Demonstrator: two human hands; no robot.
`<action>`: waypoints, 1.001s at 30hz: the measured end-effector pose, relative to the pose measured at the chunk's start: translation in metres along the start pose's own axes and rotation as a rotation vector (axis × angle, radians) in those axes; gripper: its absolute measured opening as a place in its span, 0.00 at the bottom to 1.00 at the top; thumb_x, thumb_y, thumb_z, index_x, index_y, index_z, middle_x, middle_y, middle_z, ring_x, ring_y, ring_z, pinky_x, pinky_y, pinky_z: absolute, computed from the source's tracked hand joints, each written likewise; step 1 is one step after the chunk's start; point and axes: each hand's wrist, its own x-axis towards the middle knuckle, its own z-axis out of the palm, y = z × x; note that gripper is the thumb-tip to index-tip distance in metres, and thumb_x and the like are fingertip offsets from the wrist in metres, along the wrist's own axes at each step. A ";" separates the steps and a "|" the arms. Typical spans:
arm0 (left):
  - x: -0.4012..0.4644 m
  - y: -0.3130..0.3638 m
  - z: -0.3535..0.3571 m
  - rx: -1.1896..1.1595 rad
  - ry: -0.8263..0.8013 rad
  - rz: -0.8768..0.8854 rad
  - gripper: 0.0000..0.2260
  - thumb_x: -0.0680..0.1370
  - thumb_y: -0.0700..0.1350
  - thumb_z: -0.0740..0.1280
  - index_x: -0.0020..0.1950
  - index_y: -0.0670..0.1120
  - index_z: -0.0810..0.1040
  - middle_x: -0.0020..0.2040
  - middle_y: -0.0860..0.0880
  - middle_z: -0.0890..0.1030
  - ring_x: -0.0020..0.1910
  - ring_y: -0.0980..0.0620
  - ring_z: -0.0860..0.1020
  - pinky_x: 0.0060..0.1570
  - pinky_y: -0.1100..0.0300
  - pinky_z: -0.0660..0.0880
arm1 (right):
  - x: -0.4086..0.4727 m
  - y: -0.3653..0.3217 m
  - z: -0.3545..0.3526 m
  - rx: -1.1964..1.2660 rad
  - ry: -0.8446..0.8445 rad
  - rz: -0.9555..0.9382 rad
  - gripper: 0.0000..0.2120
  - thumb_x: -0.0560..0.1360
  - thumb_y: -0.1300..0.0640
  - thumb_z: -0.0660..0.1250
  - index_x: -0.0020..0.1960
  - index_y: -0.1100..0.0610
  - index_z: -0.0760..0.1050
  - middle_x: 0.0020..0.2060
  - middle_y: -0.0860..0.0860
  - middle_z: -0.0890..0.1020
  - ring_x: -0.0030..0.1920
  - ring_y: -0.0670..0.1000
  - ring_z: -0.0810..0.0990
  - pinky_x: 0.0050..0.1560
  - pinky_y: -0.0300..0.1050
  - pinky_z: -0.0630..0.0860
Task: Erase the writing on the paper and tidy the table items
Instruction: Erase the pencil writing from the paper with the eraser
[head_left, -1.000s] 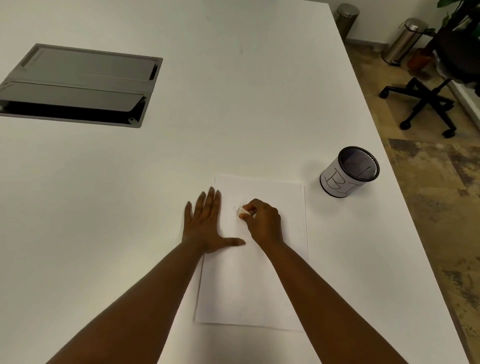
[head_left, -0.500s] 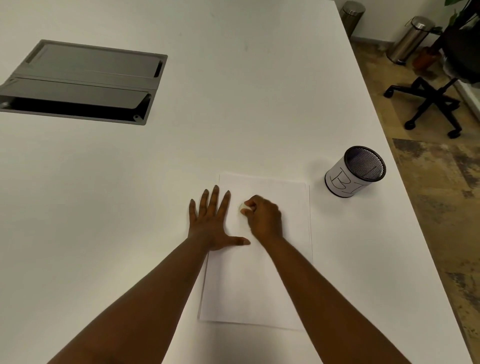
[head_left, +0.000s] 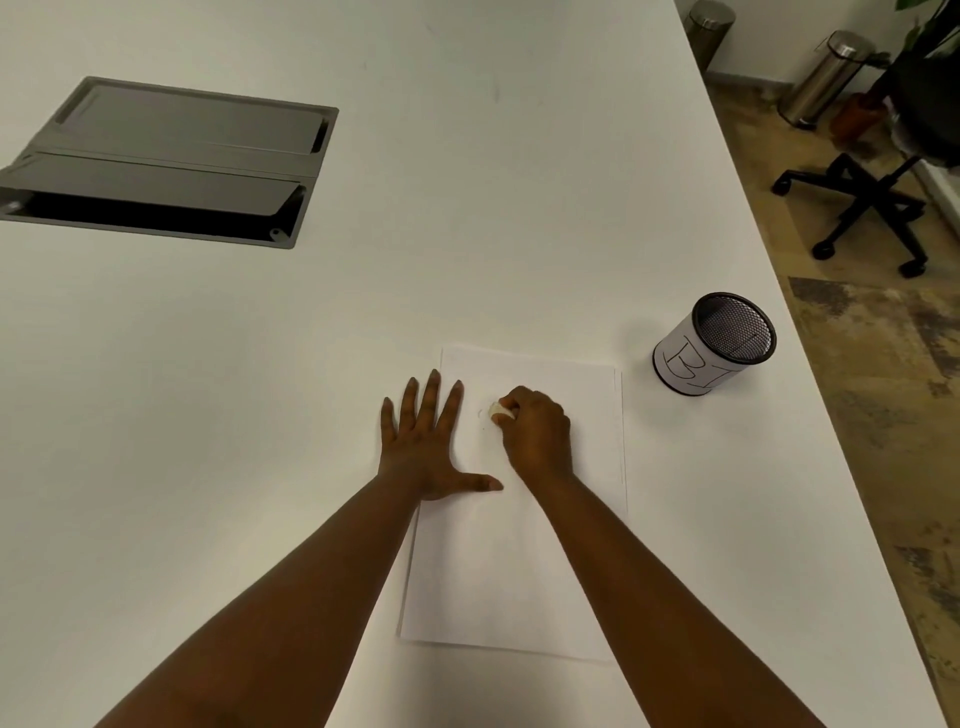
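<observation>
A white sheet of paper (head_left: 519, 571) lies on the white table (head_left: 467, 208) in front of me. My left hand (head_left: 423, 441) is flat, fingers spread, pressing on the sheet's left edge. My right hand (head_left: 535, 436) is closed around a small white eraser (head_left: 501, 411), whose tip touches the paper's upper part. Faint pencil marks (head_left: 482, 414) show just left of the eraser. A black mesh pen holder (head_left: 714, 345) with a white label stands upright to the right of the paper, beyond its top corner.
A grey cable hatch (head_left: 161, 161) is set into the table at far left, one flap open. The table's right edge runs close to the pen holder. On the floor beyond are an office chair base (head_left: 872, 208) and two metal bins (head_left: 826, 73).
My right hand with the eraser has shifted in small strokes over the same spot on the paper. My left hand stays flat on the sheet. The view has drifted slightly.
</observation>
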 end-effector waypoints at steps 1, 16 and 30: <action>0.000 0.000 0.000 0.006 0.000 -0.001 0.59 0.54 0.79 0.55 0.72 0.53 0.29 0.71 0.49 0.25 0.73 0.45 0.29 0.70 0.41 0.32 | -0.004 -0.001 0.003 0.022 -0.034 -0.016 0.07 0.74 0.60 0.65 0.51 0.60 0.77 0.51 0.57 0.81 0.52 0.56 0.79 0.47 0.39 0.69; -0.001 0.003 -0.003 0.012 -0.006 -0.007 0.59 0.54 0.78 0.56 0.73 0.53 0.30 0.74 0.48 0.28 0.73 0.44 0.29 0.70 0.41 0.32 | -0.003 -0.003 0.006 0.084 -0.021 0.000 0.10 0.73 0.61 0.67 0.53 0.61 0.78 0.54 0.57 0.81 0.56 0.56 0.78 0.58 0.44 0.70; -0.002 0.004 -0.003 -0.006 0.001 -0.022 0.57 0.61 0.74 0.64 0.73 0.53 0.31 0.75 0.47 0.29 0.73 0.44 0.29 0.70 0.41 0.32 | 0.005 -0.003 0.008 0.092 -0.116 -0.056 0.09 0.73 0.60 0.68 0.52 0.60 0.79 0.53 0.56 0.82 0.56 0.54 0.78 0.57 0.41 0.72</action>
